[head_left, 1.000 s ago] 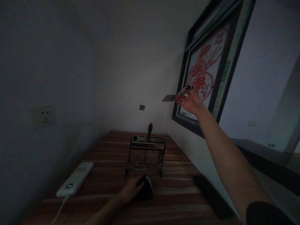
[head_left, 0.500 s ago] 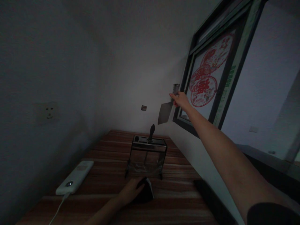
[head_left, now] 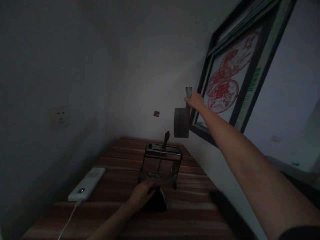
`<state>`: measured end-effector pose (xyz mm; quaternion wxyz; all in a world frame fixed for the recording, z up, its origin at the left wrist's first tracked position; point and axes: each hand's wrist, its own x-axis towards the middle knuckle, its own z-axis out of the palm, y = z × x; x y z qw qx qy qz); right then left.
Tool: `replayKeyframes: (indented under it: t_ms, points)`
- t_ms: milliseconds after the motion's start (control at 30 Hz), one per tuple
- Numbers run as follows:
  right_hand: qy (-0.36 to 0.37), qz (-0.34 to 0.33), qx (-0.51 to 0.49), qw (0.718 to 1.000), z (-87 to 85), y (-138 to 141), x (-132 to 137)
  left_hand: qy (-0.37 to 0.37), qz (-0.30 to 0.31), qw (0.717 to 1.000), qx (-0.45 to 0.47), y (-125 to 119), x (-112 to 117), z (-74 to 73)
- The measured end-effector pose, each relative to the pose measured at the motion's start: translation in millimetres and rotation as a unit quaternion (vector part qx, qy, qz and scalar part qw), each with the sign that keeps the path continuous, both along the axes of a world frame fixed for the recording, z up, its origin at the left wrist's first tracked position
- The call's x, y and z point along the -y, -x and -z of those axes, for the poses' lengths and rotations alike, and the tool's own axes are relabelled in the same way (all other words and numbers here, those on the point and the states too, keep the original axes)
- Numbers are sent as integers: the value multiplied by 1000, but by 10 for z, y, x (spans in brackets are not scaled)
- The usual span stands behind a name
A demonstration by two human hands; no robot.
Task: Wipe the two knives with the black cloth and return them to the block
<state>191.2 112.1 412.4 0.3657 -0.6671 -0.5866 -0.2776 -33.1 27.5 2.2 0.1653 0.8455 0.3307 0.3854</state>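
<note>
My right hand (head_left: 196, 101), stretched far forward beside the window, is closed around the handle of a cleaver (head_left: 181, 123). Its broad dark blade hangs down in front of the wall, and the pale handle end shows above my fingers. Low on the table, my left hand (head_left: 142, 193) grips the upper edge of a black folded thing (head_left: 156, 201), perhaps a cloth or pouch. Just beyond it stands a knife holder (head_left: 163, 154) with a metal top and clear sides. A knife with a black handle (head_left: 166, 138) is slotted into it; the cleaver is apart from the holder.
A white power bank (head_left: 87, 184) with a cable lies at the left of the striped wooden table (head_left: 122, 156). A long black object (head_left: 231, 213) lies along the right edge. The window frame (head_left: 205, 133) is close to my right arm. A socket (head_left: 59, 116) is on the left wall.
The cleaver has swung from a slant to nearly upright, its blade hanging lower. My left hand has shifted slightly forward on the black thing. The whole view has moved a little.
</note>
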Motion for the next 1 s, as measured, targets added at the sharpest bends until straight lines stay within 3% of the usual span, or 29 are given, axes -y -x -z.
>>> replayKeyframes:
  t_ms: [167, 300, 600, 1000]
  points:
    - [-14, -10, -51, 999, 142, -11, -8, -116, -106, 979, 134, 149, -57, -187]
    - [-11, -20, -70, 997, 321, -31, -63, -104, -182, 950, 233, 223, -160, -228]
    - [5, -67, -74, 995, 586, -62, -108, -3, -126, 957, 262, 102, -312, 54]
    - [-3, -67, -67, 996, 729, -24, -91, 17, -120, 957, 264, 78, -275, 19]
